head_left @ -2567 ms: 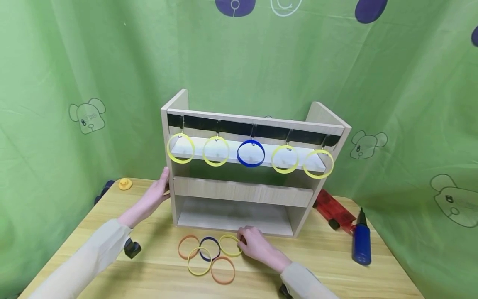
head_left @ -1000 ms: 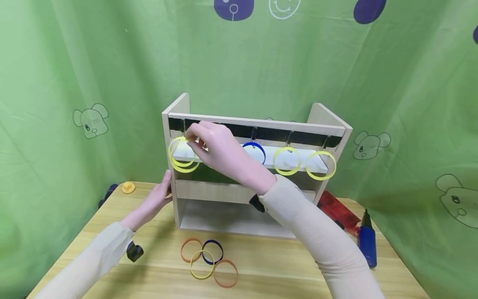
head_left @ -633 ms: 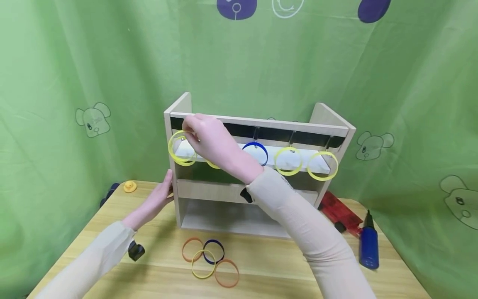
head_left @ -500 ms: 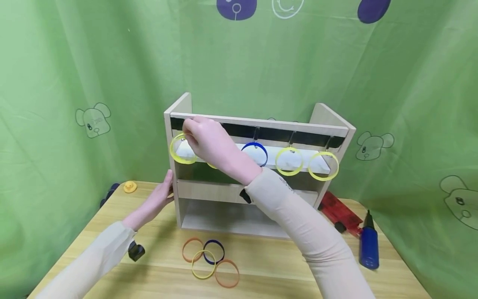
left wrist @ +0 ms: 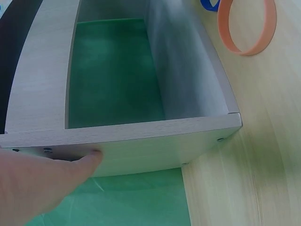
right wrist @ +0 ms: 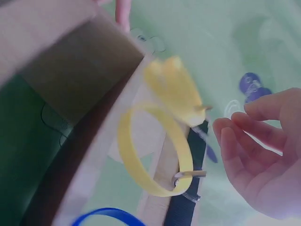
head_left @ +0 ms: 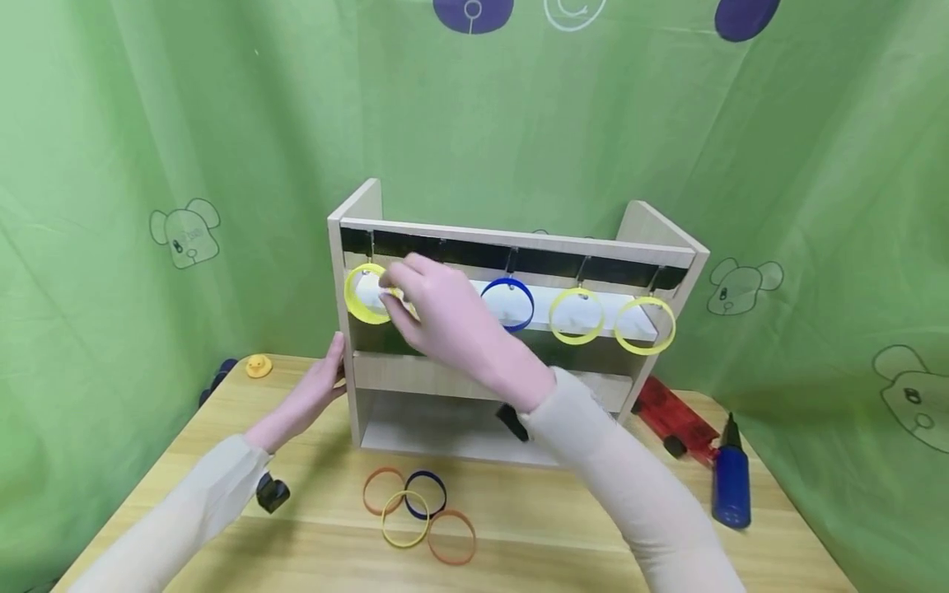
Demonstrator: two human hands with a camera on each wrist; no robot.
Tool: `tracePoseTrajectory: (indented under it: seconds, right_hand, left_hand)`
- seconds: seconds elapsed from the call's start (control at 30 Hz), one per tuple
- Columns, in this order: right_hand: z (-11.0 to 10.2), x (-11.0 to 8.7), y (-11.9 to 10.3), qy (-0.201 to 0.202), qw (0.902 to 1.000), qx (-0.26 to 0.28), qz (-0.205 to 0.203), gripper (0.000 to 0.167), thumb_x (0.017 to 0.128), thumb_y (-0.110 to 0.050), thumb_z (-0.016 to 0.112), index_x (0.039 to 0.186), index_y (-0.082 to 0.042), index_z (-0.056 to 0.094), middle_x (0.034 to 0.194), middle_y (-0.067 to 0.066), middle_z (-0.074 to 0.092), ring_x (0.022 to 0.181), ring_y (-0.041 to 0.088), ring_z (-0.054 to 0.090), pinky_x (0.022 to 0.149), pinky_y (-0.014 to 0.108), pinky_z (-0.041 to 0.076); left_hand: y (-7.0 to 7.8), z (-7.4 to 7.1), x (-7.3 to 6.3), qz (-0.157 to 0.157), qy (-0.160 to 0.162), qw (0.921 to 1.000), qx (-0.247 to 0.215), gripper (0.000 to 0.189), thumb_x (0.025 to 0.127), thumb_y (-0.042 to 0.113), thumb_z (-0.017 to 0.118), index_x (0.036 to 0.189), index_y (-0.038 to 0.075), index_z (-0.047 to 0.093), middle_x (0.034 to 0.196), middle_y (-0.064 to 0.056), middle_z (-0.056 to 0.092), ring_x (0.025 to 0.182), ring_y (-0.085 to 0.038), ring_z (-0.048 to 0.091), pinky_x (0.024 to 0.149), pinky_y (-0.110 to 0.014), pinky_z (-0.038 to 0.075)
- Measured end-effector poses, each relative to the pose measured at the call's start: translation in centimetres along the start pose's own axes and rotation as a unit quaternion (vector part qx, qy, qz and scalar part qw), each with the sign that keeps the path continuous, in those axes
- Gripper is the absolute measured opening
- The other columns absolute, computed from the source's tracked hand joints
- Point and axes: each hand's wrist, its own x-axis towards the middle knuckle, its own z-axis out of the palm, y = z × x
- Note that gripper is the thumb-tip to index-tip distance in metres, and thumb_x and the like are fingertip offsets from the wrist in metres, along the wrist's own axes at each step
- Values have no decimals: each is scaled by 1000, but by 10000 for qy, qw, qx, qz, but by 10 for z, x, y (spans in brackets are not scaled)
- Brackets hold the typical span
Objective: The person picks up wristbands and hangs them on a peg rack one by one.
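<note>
My right hand (head_left: 452, 317) is raised before a small wooden shelf (head_left: 474, 376), its thumb and fingertips a little apart and holding nothing. Just left of the fingers, two yellow rings (head_left: 352, 306) hang together from the leftmost hook. In the right wrist view these paired rings (right wrist: 181, 89) are apart from the hand (right wrist: 263, 160). The yellow ring (right wrist: 126, 141) on the second hook is mostly hidden behind the hand in the head view. A blue ring (head_left: 530, 298) hangs on the middle hook. My left hand (head_left: 317, 387) rests against the shelf's left side panel, thumb extended.
Yellow rings hang from the two right hooks. On the table before the shelf lie two orange rings (head_left: 452, 562), a blue ring and a yellow ring (head_left: 405, 545), partly overlapping. A red toy car (head_left: 678, 420) and a blue pump (head_left: 731, 486) are right, a rubber duck (head_left: 258, 366) left.
The right hand picked up a yellow ring from the table, carried it up to the leftmost hook and let go of it there. It has since drawn back slightly rightward. The left hand stayed put.
</note>
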Motion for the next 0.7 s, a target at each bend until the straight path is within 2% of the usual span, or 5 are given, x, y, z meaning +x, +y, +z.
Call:
tracePoseTrajectory:
  seconds: [0.1,0.17,0.37,0.57,0.7]
  right_hand:
    - [6,-29,-4,-29,9998,105,-150,6,92,-8,66,97,-4,69,90,4,70,77,12,63,68,15,56]
    - [16,-53,-5,-199,9996,173,-130,4,91,-8,68,95,-6,69,87,2,69,76,10,63,67,13,55]
    - [61,-128,3,-1023,9929,455,391,4,89,-9,71,91,-7,69,85,2,69,73,10,65,65,8,55]
    - [96,-196,6,-1885,9714,853,1163,3,87,-6,69,89,-5,68,85,5,70,72,12,68,62,6,53]
    - [109,-223,6,-2293,9575,922,1489,6,87,-10,70,91,-5,68,84,4,69,69,5,62,59,7,51]
  left_hand:
    - [1,1,0,9,-3,10000,50,87,101,65,10,158,0,8,165,-25,10,153,-42,13,126,-56,17]
    - [1,1,0,26,-21,10000,65,87,101,65,10,158,0,7,165,-25,9,153,-42,13,126,-57,17]
    - [-2,-1,0,34,-54,10000,15,88,100,66,10,158,1,5,165,-26,9,153,-43,13,125,-58,17]
    - [-3,0,0,0,-24,10000,25,90,99,68,10,158,1,6,165,-26,10,153,-43,14,125,-57,18]
    - [-2,0,1,64,-54,9999,57,90,99,68,10,158,0,5,164,-27,10,153,-44,13,125,-58,18]
